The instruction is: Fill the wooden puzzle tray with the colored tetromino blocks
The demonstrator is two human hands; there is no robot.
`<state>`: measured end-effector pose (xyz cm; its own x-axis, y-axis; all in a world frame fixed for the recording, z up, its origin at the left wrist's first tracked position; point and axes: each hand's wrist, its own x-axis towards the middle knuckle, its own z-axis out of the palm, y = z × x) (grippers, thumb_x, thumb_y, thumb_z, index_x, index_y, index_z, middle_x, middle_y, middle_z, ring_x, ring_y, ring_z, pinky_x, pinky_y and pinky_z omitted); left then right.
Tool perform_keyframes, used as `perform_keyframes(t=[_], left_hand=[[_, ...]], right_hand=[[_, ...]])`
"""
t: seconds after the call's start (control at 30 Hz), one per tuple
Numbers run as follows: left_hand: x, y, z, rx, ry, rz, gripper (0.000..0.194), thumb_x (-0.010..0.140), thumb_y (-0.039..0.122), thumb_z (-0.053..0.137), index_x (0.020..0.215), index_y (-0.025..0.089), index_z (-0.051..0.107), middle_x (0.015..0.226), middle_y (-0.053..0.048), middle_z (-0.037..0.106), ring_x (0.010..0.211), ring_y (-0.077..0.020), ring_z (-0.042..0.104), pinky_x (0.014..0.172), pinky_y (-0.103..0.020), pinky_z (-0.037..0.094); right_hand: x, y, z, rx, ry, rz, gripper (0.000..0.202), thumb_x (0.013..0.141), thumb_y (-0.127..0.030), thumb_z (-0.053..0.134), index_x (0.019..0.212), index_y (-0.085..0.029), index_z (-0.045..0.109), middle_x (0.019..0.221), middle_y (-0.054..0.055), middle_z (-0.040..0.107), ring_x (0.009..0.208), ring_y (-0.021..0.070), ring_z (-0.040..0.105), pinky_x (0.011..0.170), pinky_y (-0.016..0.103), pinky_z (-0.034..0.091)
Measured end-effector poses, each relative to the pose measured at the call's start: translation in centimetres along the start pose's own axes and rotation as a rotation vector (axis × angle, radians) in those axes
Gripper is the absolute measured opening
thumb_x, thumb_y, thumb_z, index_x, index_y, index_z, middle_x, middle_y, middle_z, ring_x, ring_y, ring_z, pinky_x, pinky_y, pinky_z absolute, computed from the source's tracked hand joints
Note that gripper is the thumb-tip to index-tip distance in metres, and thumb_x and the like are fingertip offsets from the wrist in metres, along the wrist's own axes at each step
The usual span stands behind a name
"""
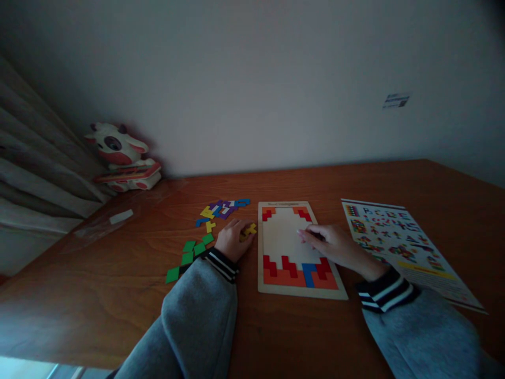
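Note:
A wooden puzzle board lies flat on the table, with red, orange and blue pieces fitted along its near end and red and orange ones in its far corners. Its middle is bare and pale. Just left of the board, my left hand is curled around yellow puzzle pieces, partly hidden under the fingers. My right hand reaches over the board's right side with its fingers pinched together above the bare middle. Whatever they hold, if anything, is hidden.
Loose green pieces and a pile of purple, blue and yellow pieces lie left of the board. A printed sheet lies at the right. A cow figure stands at the back left by the curtain, near clear plastic wrap.

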<state>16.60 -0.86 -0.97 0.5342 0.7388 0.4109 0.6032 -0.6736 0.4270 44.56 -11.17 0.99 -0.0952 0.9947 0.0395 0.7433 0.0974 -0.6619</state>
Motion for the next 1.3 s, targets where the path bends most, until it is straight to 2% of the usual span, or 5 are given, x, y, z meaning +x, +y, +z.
perform_keyframes(t=[0.2,0.43,0.73,1.0,1.3], left_hand=[[0.1,0.0,0.0,-0.085,0.040,0.047,0.029,0.078,0.017,0.064,0.106,0.019,0.067,0.095,-0.005,0.069,0.078,-0.0158,0.066,0.074,-0.029,0.059],[-0.1,-0.1,0.5,0.091,-0.056,0.187,0.025,0.091,0.024,0.059,0.114,0.019,0.068,0.116,-0.008,0.071,0.106,-0.0246,0.065,0.097,-0.043,0.052],[0.0,-1.1,-0.7,0.248,-0.103,0.258,0.020,0.095,0.030,0.057,0.101,0.020,0.073,0.105,-0.008,0.072,0.097,-0.0222,0.067,0.090,-0.038,0.056],[-0.4,-2.1,-2.7,0.076,-0.236,0.375,0.046,0.086,0.051,0.066,0.117,0.017,0.068,0.119,-0.013,0.068,0.109,-0.0266,0.065,0.098,-0.042,0.052],[-0.4,-4.0,-2.3,-0.009,-0.176,0.389,0.037,0.089,0.040,0.065,0.117,0.017,0.068,0.116,-0.012,0.071,0.106,-0.0243,0.068,0.095,-0.039,0.055]], right_hand=[[0.0,0.1,0.0,0.008,-0.005,-0.002,0.054,0.096,-0.062,0.036,0.080,-0.020,0.066,0.064,0.001,0.063,0.056,0.0140,0.053,0.054,0.028,0.033],[0.1,0.2,0.2,-0.005,0.011,-0.031,0.053,0.096,-0.060,0.037,0.077,-0.020,0.066,0.062,0.001,0.062,0.055,0.0137,0.053,0.053,0.028,0.033],[-0.1,0.1,0.1,0.002,0.009,-0.047,0.049,0.096,-0.057,0.041,0.074,-0.021,0.064,0.063,0.001,0.063,0.055,0.0144,0.054,0.053,0.029,0.033],[0.0,0.3,0.2,0.011,0.000,-0.029,0.050,0.096,-0.059,0.040,0.076,-0.020,0.064,0.064,0.001,0.063,0.055,0.0141,0.053,0.053,0.028,0.033],[0.0,0.2,0.3,0.018,-0.005,-0.033,0.049,0.096,-0.058,0.040,0.077,-0.020,0.065,0.063,0.001,0.063,0.056,0.0140,0.054,0.052,0.028,0.033]])
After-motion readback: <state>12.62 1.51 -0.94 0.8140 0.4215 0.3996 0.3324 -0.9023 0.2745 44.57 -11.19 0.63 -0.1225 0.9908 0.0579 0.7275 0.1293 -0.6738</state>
